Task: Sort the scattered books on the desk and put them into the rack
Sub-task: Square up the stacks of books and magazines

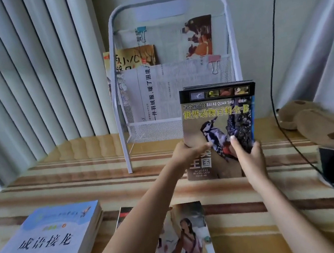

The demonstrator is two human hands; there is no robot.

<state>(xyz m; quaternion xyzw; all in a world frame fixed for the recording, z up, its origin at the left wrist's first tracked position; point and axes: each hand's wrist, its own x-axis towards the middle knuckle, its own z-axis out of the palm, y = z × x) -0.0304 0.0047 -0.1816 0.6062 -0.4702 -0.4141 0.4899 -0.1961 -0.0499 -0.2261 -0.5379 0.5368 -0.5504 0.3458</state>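
**One book on its way to the rack, two more waiting on the desk**

From the head view, the person holds the bird book upright in both hands, just in front of the white mesh rack and toward its right side. The left hand grips the book's lower left edge with the thumb laid across the cover; the right hand holds the lower right edge, thumb pressed on the cover too. Both are closed around it. Its bottom edge looks to be at or just above the desk; I cannot tell whether it touches.

The rack already carries some things: a clipped newspaper in the front pocket, another clipped paper higher at the back, and a yellow-covered book tucked in on the left. So I would say the sorting is under way.

What is left, as far as I can see: the blue book lying flat near the left edge, and a magazine flat beneath the forearms. The bird book itself is not yet in a pocket.
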